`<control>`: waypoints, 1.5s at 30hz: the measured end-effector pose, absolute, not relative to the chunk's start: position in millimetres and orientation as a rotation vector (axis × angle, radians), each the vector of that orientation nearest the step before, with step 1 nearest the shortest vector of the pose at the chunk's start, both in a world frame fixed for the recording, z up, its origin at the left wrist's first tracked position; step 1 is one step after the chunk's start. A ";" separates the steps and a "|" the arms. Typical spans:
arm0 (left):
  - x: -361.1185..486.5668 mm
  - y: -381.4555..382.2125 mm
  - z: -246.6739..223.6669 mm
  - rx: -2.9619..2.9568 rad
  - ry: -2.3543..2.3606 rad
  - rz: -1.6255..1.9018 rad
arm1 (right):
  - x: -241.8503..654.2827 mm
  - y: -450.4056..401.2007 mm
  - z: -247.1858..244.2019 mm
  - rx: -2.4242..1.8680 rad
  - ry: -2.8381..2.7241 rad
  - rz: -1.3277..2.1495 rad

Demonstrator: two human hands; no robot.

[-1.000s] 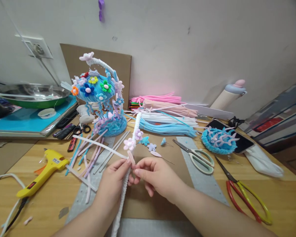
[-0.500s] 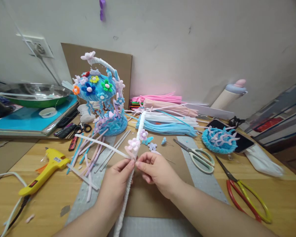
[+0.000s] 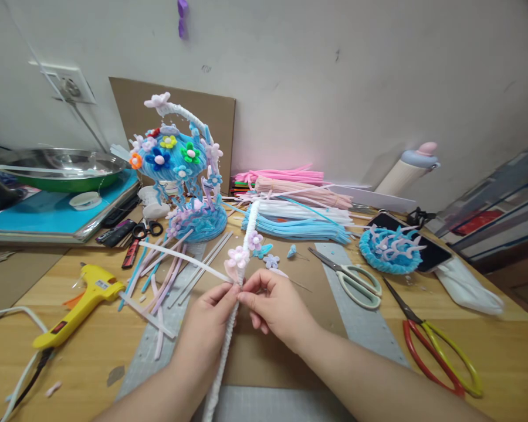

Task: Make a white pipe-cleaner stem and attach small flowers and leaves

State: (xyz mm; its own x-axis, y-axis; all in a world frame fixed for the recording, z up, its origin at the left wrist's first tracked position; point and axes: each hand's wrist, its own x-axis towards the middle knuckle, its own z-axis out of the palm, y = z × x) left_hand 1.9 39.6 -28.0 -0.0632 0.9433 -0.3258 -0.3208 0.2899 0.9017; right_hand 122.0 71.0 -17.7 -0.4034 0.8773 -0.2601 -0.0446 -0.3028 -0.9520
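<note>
A long stem (image 3: 251, 225) wrapped in white pipe cleaner runs upright between my hands, its lower part reaching down past my left wrist. Two pale pink flowers, the larger flower (image 3: 238, 257) and a smaller flower (image 3: 254, 240), sit on it above my fingers. My left hand (image 3: 205, 322) pinches the stem between thumb and fingers. From that pinch a loose white pipe cleaner (image 3: 187, 258) sticks out to the left. My right hand (image 3: 278, 305) is closed at the same spot, its thumb and forefinger touching the stem; what exactly they pinch is hidden.
A yellow glue gun (image 3: 77, 305) lies left beside cut pipe cleaner strips (image 3: 167, 287). On the right are grey-handled scissors (image 3: 358, 284) and red-and-yellow-handled scissors (image 3: 440, 346). A blue flowered pipe cleaner model (image 3: 176, 158) and pipe cleaner bundles (image 3: 297, 228) stand behind.
My right hand has shifted slightly left, bringing its fingertips onto the stem by my left thumb. The loose pipe cleaner's free end has dipped a little.
</note>
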 end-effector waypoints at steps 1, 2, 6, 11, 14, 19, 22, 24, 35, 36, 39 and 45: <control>1.8 39.7 -27.7 0.687 1.173 1.182 | 122.1 70.5 -18.0 -1.129 -1.281 1.767; 1.6 39.6 -27.2 0.682 1.158 1.181 | 122.3 69.8 -18.7 -1.130 -1.295 1.760; 1.2 38.7 -25.6 0.684 1.153 1.210 | 124.1 68.9 -21.6 -1.043 -1.306 1.825; 3.4 38.1 -23.1 0.672 1.135 1.218 | 129.5 72.7 -17.0 -1.002 -1.211 1.915; 3.0 38.7 -22.2 0.610 1.153 1.245 | 136.8 73.4 -11.6 -0.998 -1.215 2.020; 0.3 39.1 -24.1 0.585 1.165 1.260 | 147.4 72.6 -7.6 -0.924 -1.207 2.241; -0.1 38.9 -23.6 0.579 1.128 1.232 | 146.7 72.8 -7.5 -0.876 -1.200 2.233; 0.0 39.4 -21.9 0.567 1.125 1.228 | 144.4 73.5 -7.7 -0.869 -1.187 2.163; 2.3 49.8 -14.0 0.666 1.075 1.413 | 133.8 75.5 -0.1 -0.766 -1.153 1.833; 2.8 51.3 -13.2 0.675 1.080 1.441 | 132.6 75.1 1.3 -0.763 -1.139 1.824; 5.4 56.7 -9.2 0.713 1.060 1.511 | 130.0 74.8 6.1 -0.790 -1.122 1.754; 19.6 60.8 -5.4 0.810 1.012 1.562 | 131.2 76.5 17.6 -0.865 -1.145 1.582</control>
State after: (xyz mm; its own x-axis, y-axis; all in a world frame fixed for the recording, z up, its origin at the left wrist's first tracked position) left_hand 19.6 60.8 -5.4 -0.2133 0.9770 -0.0032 -0.4028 -0.0849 0.9113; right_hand 131.2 76.5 17.6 -0.2841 0.9588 -0.0079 -0.2920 -0.0944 -0.9517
